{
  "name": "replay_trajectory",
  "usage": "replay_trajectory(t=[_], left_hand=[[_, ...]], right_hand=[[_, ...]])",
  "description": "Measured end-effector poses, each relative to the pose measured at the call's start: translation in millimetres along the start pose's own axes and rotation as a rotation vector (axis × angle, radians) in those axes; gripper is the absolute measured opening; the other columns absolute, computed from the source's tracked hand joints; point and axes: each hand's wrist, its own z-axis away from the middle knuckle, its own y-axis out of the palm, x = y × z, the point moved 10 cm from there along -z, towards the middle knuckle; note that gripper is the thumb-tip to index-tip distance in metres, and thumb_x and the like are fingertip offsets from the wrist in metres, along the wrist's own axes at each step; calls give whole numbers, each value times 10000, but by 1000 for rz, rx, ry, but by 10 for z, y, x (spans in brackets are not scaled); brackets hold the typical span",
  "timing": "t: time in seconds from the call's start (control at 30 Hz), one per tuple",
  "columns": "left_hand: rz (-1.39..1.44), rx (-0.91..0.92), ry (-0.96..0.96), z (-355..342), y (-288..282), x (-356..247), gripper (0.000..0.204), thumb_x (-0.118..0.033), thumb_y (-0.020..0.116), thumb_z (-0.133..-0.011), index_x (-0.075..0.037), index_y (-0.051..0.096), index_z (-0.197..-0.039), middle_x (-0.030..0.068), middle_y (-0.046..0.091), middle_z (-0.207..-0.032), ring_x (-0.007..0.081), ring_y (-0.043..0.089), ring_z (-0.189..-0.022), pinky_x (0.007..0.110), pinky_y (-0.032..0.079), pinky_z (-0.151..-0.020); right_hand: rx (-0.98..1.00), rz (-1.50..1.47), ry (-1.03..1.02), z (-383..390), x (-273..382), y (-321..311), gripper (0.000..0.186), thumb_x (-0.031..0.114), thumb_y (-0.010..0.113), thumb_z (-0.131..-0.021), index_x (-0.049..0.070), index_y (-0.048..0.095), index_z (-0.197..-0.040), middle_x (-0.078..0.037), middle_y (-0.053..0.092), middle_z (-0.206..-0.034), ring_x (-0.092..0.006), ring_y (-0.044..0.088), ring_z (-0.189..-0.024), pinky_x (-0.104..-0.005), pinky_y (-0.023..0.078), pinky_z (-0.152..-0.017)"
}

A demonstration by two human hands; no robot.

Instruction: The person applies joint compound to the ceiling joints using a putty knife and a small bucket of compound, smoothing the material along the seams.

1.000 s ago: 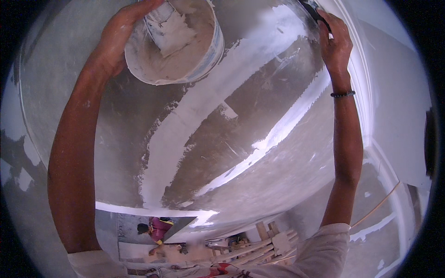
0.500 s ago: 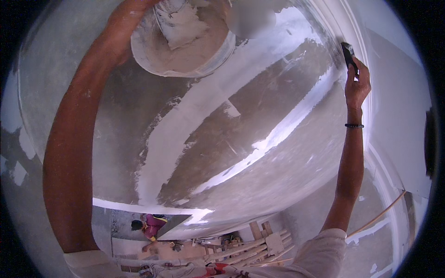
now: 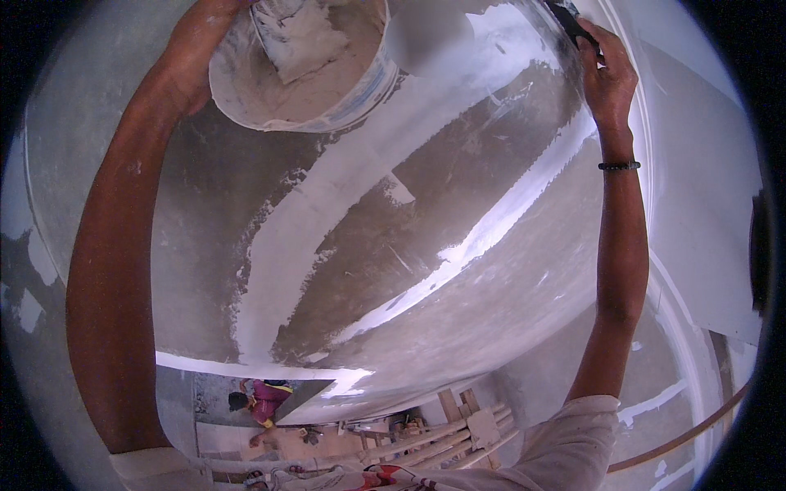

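Observation:
At the top left, my left hand point(image 3: 190, 72) is closed at the side of a white bucket point(image 3: 327, 121); its fingertips run out of view. Pale putty point(image 3: 332, 82) lines the bucket, and a broad blade point(image 3: 291, 41) smeared with putty leans inside. At the upper right, my right hand point(image 3: 607, 82) grips a black-handled putty knife point(image 3: 575, 24) at the grey surface, near a white moulding. The knife's far end is hard to make out. A wide white putty band point(image 3: 327, 196) and a narrower one point(image 3: 491, 221) cross the surface.
Far below, a person in a maroon top point(image 3: 266, 401) bends near the floor. Wooden poles point(image 3: 434, 442) lie stacked beside them. White moulding point(image 3: 640, 147) runs down the right side. A brown pole or cord point(image 3: 688, 438) slants at the lower right.
My right hand has moved up and slightly left with the putty knife along the moulding. My left hand and the bucket have shifted left.

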Motion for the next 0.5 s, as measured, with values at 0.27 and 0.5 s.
replay_trajectory(t=[0.27,0.5], left_hand=[[-190,-130,12,-11,-249,0,545,-432,622,-843,-8,555,-1178,112,614,-1102,231,597,-989,362,446,-927],[-235,-21,-56,-53,-165,81,578,-465,589,-860,-3,544,-1204,118,601,-1140,223,594,-1002,361,453,-918]], right_hand=[[33,150,13,230,-159,-26,280,82,630,-854,146,630,-1127,-91,642,-1075,-245,631,-956,-335,540,-795],[-21,-10,658,1364,-885,-604,278,49,612,-852,71,595,-1128,-114,642,-1028,-210,636,-915,-347,543,-767]])
